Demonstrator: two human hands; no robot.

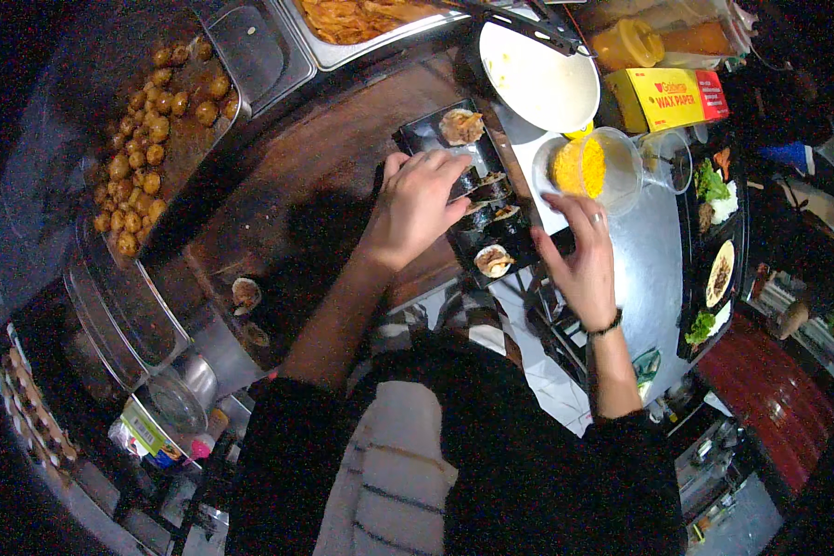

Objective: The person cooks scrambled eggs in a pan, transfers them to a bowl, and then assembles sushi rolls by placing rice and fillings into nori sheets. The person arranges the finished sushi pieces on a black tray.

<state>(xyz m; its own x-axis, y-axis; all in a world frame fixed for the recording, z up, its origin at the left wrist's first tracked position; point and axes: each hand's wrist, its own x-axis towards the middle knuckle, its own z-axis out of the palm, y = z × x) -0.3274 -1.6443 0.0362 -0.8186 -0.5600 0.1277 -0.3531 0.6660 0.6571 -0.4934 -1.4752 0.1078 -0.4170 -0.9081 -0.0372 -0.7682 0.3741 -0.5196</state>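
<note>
A long black tray [429, 132] lies before me with sliced seaweed rice rolls [494, 188] along its middle. One end piece [461, 127] stands at its far end, and another, filling side up, is the near end piece [493, 260]. My left hand [410, 206] reaches over the tray's left side. Its fingers and thumb close around a dark roll slice, partly hidden by the fingers. Just off the tray's right edge, my right hand [581, 262] has thumb and fingers apart, with nothing visible between them.
Beyond the tray sit a white bowl [537, 79], a tub of yellow shreds [584, 167] and a yellow wax paper box [667, 98]. Small brown potatoes [144, 148] fill a metal pan at left. Roll scraps [246, 295] lie on the board. Filled black trays [690, 250] stand at right.
</note>
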